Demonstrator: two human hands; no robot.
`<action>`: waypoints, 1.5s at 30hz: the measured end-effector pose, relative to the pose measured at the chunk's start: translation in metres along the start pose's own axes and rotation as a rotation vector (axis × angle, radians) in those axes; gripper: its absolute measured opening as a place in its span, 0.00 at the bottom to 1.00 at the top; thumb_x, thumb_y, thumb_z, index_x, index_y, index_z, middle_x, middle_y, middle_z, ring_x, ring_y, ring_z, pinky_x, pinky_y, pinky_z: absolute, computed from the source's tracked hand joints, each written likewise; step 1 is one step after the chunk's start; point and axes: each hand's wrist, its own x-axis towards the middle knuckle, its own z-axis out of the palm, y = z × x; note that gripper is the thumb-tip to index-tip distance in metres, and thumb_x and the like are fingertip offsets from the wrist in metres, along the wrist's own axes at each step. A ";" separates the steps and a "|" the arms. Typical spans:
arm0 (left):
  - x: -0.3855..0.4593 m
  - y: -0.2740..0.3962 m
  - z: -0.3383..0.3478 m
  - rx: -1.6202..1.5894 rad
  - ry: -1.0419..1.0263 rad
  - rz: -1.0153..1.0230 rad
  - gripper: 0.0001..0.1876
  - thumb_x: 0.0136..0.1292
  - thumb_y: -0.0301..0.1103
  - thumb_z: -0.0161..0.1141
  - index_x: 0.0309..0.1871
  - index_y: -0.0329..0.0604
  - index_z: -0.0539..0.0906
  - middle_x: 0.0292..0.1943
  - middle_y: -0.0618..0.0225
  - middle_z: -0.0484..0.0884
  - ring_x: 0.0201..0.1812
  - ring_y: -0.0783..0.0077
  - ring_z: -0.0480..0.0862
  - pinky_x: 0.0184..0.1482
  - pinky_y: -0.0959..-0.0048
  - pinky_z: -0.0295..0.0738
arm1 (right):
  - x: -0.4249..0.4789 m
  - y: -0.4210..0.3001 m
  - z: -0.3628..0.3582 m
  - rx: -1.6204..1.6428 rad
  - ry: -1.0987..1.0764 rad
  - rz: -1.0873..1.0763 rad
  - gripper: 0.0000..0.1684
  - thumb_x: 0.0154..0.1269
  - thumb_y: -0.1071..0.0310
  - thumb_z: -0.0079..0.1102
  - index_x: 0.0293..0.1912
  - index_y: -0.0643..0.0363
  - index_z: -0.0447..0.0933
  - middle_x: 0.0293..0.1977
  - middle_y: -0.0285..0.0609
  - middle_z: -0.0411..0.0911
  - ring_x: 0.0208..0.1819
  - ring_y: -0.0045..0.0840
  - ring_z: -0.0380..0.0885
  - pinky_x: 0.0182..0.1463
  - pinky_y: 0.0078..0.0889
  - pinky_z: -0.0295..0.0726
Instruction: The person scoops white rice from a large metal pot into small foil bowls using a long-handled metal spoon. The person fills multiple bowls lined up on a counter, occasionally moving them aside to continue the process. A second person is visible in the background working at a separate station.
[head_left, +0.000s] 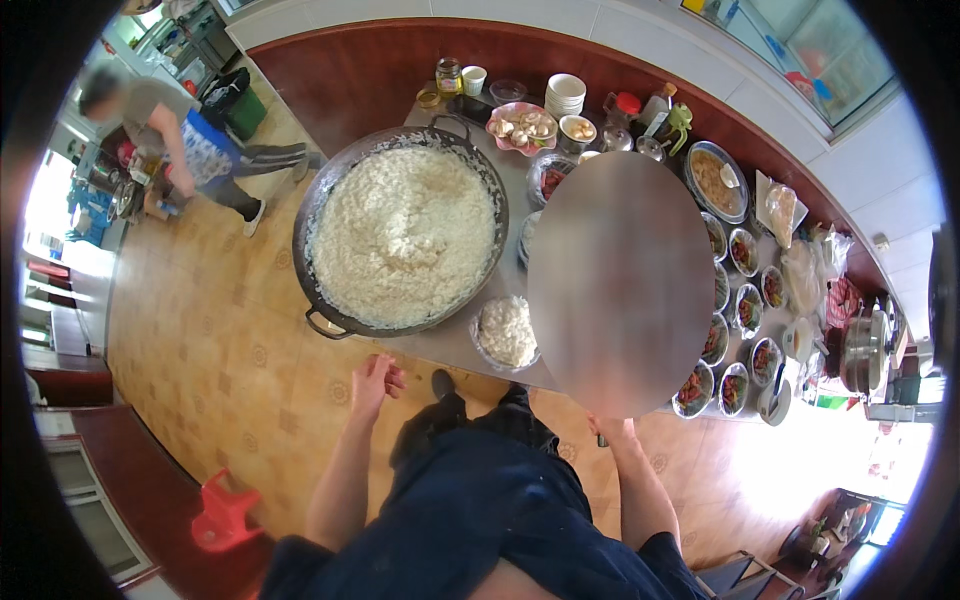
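Note:
My left hand (377, 384) hangs in front of the table edge with its fingers loosely curled and nothing in it. Nearest to it is a big black wok (330, 315) with two loop handles, heaped with cooked white rice (405, 232). A plastic-lined bowl of rice (508, 331) stands at the table's front edge, between my hands. My right hand (615, 429) is lower right, partly hidden by a large blurred patch. Its fingers are closed on a thing whose dark handle end (602, 441) sticks out below; the rest is hidden.
Plastic-lined bowls of sliced food (765, 361) fill the table's right side. Behind stand a pink dish of garlic (523, 129), stacked white bowls (565, 94), jars and bottles. A person (176, 135) in a blue apron is at far left. A red stool (223, 517) stands lower left.

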 end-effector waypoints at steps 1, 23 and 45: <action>0.000 0.001 0.001 -0.001 0.005 0.000 0.17 0.78 0.44 0.54 0.47 0.36 0.80 0.32 0.59 0.85 0.24 0.69 0.85 0.21 0.74 0.77 | 0.003 0.011 -0.006 -0.031 0.009 -0.014 0.23 0.83 0.57 0.44 0.70 0.51 0.67 0.20 0.29 0.62 0.14 0.12 0.59 0.14 0.22 0.61; 0.006 -0.006 -0.008 -0.061 -0.025 -0.058 0.12 0.75 0.38 0.57 0.47 0.36 0.80 0.33 0.60 0.84 0.26 0.70 0.85 0.24 0.75 0.77 | -0.011 -0.007 0.005 0.239 -0.019 0.162 0.22 0.84 0.53 0.43 0.68 0.47 0.67 0.20 0.31 0.59 0.12 0.14 0.58 0.11 0.22 0.59; 0.057 0.067 -0.075 -0.409 -0.022 0.242 0.05 0.67 0.23 0.54 0.40 0.29 0.78 0.37 0.55 0.86 0.34 0.60 0.88 0.37 0.57 0.92 | -0.004 -0.114 0.057 0.602 -0.523 0.213 0.27 0.85 0.50 0.40 0.70 0.57 0.64 0.22 0.28 0.56 0.13 0.11 0.52 0.12 0.17 0.56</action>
